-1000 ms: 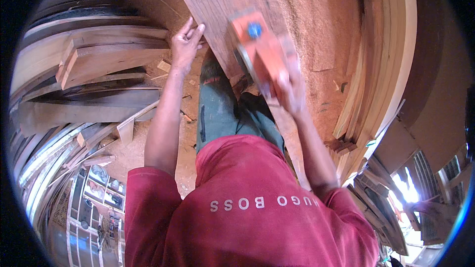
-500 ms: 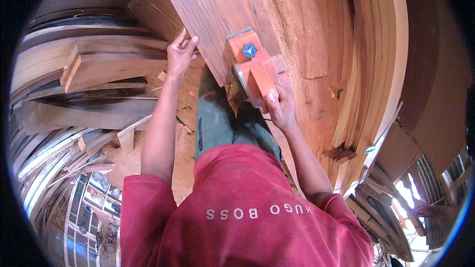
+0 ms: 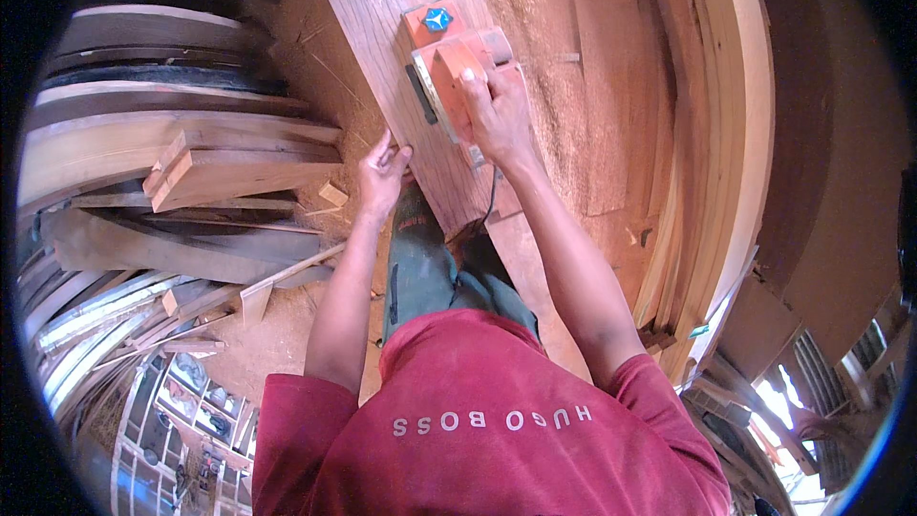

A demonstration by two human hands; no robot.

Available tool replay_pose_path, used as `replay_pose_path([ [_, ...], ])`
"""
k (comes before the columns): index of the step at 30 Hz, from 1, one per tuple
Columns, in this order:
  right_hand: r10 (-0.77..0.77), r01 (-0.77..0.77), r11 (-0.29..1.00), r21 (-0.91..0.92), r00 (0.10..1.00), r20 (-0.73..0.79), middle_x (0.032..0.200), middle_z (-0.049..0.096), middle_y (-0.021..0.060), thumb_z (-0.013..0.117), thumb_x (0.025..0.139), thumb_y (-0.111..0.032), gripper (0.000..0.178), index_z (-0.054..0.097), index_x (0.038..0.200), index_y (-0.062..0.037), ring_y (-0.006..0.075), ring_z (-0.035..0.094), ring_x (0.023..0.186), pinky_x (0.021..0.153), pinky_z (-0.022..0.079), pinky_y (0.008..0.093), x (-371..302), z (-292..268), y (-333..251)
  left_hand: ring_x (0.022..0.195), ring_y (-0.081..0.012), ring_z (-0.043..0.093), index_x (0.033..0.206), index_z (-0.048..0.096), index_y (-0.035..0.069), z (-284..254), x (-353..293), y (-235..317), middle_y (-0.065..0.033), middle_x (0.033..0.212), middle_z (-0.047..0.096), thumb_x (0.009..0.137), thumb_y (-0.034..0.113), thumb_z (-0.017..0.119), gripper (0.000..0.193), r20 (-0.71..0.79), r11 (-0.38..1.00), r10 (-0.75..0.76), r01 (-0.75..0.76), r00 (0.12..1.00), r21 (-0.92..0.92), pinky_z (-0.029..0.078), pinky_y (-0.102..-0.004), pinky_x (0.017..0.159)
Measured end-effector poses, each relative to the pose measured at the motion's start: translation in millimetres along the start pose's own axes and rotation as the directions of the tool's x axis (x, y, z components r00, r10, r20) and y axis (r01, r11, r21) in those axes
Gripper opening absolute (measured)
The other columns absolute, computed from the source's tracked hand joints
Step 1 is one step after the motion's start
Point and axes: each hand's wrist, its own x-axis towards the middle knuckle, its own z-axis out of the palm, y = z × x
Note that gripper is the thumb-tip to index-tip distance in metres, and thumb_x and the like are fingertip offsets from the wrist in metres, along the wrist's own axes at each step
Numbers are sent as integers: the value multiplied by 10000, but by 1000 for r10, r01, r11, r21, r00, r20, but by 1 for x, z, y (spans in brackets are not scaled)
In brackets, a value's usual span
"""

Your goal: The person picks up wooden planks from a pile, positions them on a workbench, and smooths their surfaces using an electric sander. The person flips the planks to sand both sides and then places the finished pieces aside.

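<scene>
An orange electric hand planer [image 3: 445, 62] with a blue front knob rests on a long reddish-brown plank [image 3: 358, 0], which runs away from my legs. My right hand [image 3: 503, 121] is wrapped round the planer's rear handle, the thumb lying along its top. A dark cord [image 3: 493, 193] hangs from the tool's back past the plank's near end. My left hand [image 3: 380, 183] is at the plank's left edge, fingers apart and fingertips close against the wood. Whether they press on it I cannot tell.
Stacked boards [image 3: 248, 172] lie at the left, their ends pointing toward my left forearm. Long curved-looking timbers [image 3: 735, 134] line the right side. Wood shavings [image 3: 530, 29] cover the surface right of the plank. A shelf unit [image 3: 181, 420] stands at the lower left.
My right hand has pushed the planer forward along the plank, away from my body. My left hand stays by the plank's left edge. The whole view has shifted slightly.
</scene>
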Motion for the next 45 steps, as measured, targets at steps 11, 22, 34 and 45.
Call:
replay_pose_path([
  [11,-128,102,971,-216,986,-111,582,552,206,500,914,-505,577,667,866,45,269,587,580,597,443,419,158,43,-85,1011,-137,615,1454,381,-13,3,-7,23,-90,1177,644,950,82,623,567,44,999,29,-28,999,-21,531,-281,874],
  [22,-343,337,939,-70,930,-134,948,642,264,475,932,-494,558,648,1005,32,362,640,951,832,472,423,298,95,-155,1044,-146,602,1453,357,-48,-6,2,0,-135,1294,596,945,134,646,612,73,988,151,-151,986,-6,494,-272,906],
  [34,-453,450,889,-86,891,-22,949,634,219,468,954,-457,508,643,1033,13,322,621,950,813,462,404,302,85,-155,1079,-161,599,1448,408,12,-16,12,7,-114,1239,623,936,219,662,608,143,997,75,-77,987,8,511,-306,890],
  [45,375,-412,900,140,898,232,698,595,40,551,886,-564,612,639,1038,22,128,559,603,538,443,311,-203,-25,86,1034,-258,619,1306,482,6,-29,16,-6,-160,1175,610,967,666,321,760,205,836,-253,320,946,-447,513,-413,904],
])
